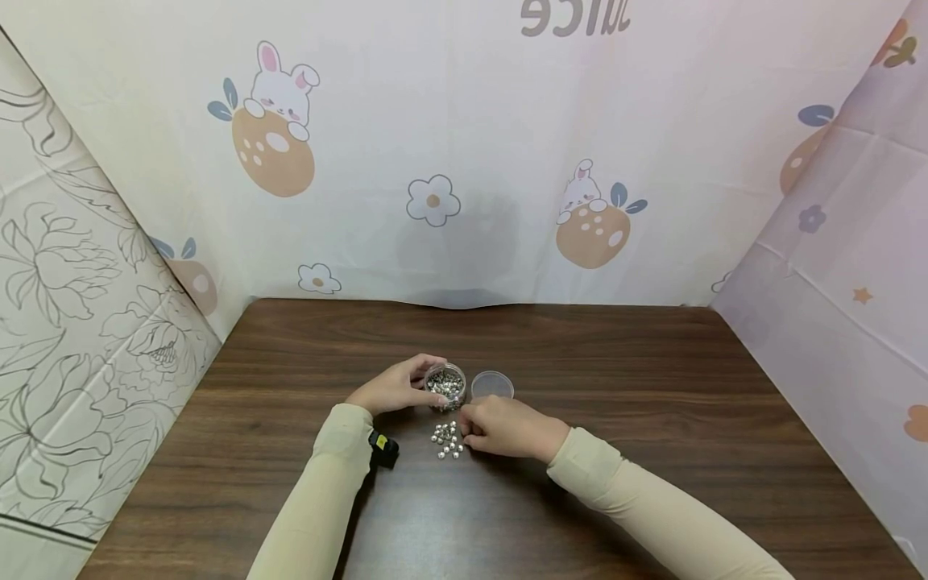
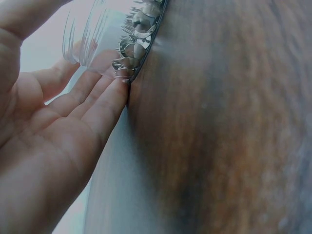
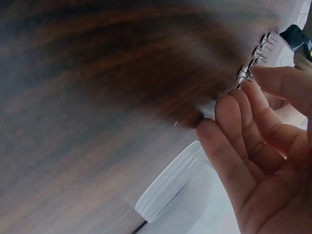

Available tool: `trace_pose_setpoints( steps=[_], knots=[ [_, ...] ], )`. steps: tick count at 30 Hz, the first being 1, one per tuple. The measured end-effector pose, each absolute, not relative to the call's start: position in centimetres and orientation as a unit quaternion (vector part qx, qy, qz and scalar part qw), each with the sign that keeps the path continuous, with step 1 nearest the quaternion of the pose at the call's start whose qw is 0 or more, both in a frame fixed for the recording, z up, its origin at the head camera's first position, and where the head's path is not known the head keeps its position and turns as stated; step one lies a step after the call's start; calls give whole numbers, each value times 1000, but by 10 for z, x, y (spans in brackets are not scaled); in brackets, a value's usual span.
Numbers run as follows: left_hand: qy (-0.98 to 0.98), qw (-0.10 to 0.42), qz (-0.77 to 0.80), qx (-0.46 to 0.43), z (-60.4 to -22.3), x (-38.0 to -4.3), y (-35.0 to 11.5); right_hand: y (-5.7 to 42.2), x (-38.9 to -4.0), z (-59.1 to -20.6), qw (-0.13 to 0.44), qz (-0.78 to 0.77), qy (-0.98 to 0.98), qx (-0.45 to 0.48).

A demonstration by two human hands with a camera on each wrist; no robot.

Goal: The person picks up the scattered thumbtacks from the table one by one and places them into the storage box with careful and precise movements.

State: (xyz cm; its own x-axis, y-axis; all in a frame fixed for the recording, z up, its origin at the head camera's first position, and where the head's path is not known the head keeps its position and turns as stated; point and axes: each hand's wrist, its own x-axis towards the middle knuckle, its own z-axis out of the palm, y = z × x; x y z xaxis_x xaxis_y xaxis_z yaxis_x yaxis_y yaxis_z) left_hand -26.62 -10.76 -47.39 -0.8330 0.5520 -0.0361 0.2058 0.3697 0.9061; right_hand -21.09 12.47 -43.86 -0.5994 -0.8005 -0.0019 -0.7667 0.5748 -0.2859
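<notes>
Left hand point(image 1: 395, 390) curls round tub point(image 2: 100, 36); right hand point(image 1: 507, 425), hold unclear; brown table point(image 1: 652, 387), far rabbit-print cloth point(image 1: 362, 121); shiny silver tacks point(image 1: 441, 456).

A rabbit-printed cloth point(image 1: 500, 105) is hanging behind a dark wood-grain table point(image 1: 616, 354), a flower-patterned sheet point(image 1: 61, 322) is lining the left side, and a sheen point(image 1: 435, 507) is brightening the table.

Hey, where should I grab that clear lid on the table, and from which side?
Probably pinch the clear lid by its rim, coming from the right: it lies flat, the jar stands close on its left, and the right hand overlaps its near edge.
</notes>
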Motion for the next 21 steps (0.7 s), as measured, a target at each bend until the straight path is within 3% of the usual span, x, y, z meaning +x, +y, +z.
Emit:
trace_pose_setpoints(
  steps=[21],
  knots=[
    [808, 173, 513, 231, -474, -266, -107, 123, -210, -440, 30, -102, 889, -445]
  ],
)
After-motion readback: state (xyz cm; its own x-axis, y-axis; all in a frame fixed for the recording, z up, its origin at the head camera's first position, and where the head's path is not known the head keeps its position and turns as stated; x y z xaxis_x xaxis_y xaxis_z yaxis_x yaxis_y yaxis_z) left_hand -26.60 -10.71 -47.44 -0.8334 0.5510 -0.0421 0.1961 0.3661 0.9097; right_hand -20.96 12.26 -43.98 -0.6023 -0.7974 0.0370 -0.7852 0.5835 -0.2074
